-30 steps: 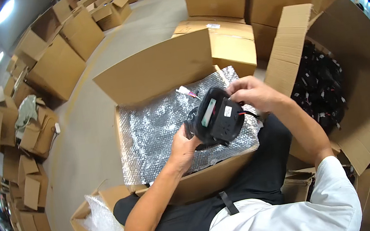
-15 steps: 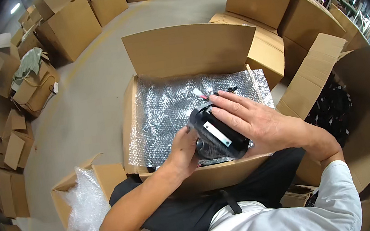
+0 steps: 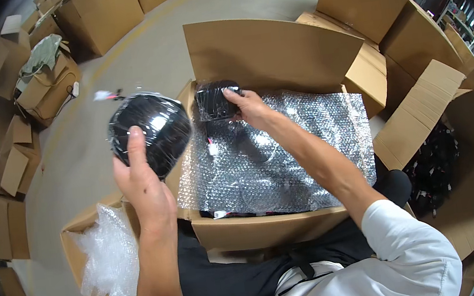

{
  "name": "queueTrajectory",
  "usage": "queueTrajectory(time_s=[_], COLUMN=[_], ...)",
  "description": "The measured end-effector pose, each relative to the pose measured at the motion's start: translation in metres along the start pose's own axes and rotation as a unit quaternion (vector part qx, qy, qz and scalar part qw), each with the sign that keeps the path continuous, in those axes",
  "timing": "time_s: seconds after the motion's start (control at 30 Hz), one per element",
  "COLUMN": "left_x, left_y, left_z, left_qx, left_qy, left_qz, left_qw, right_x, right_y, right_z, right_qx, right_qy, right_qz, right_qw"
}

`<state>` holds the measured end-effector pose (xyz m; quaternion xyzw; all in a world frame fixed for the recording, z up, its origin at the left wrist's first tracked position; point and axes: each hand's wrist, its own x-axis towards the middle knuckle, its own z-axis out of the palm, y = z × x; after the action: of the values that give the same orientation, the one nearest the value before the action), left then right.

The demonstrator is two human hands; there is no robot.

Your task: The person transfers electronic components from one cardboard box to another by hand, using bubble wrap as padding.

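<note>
My left hand (image 3: 143,180) grips a glossy black rounded housing (image 3: 153,137) in clear plastic film, with the thumb across its face. It is raised left of the open cardboard box (image 3: 270,228). A short lead with a white plug (image 3: 103,96) sticks out beyond it. My right hand (image 3: 248,106) is closed on a smaller-looking black film-wrapped housing (image 3: 216,102) at the box's far left corner. That piece is on or just above the silvery bubble wrap (image 3: 286,160) spread over the contents. Whether it rests there I cannot tell.
To the left stands a small carton of clear bubble wrap (image 3: 111,258). A large open carton (image 3: 466,179) at the right holds several black parts (image 3: 432,168). More cardboard boxes (image 3: 103,19) line the left and back. The box's far flap (image 3: 272,49) stands up.
My hands were together on black wrapped pieces over the box; now they are apart. The left has gone left with one housing, the right to the far left corner with another. The view has shifted.
</note>
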<state>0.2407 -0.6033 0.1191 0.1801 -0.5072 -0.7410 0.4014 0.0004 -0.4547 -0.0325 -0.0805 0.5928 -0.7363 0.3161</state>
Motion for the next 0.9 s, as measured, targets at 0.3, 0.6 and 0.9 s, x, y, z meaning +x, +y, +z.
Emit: queueTrajectory(time_s=[0.3, 0.6, 0.9], left_x=[0.005, 0.001, -0.005], left_y=[0.002, -0.011, 0.000], left_z=[-0.028, 0.003, 0.004], left_qx=[0.042, 0.044, 0.344], left_qy=[0.003, -0.035, -0.294], left_qz=[-0.031, -0.015, -0.136], left_qw=[0.999, 0.998, 0.882], right_x=[-0.017, -0.122, -0.152], right_y=[0.004, 0.086, -0.067], right_z=[0.036, 0.072, 0.028], right_qx=[-0.522, -0.526, -0.369], right_qy=[0.078, -0.310, -0.027], right_qz=[0.021, -0.352, -0.394], right_qw=[0.849, 0.710, 0.841])
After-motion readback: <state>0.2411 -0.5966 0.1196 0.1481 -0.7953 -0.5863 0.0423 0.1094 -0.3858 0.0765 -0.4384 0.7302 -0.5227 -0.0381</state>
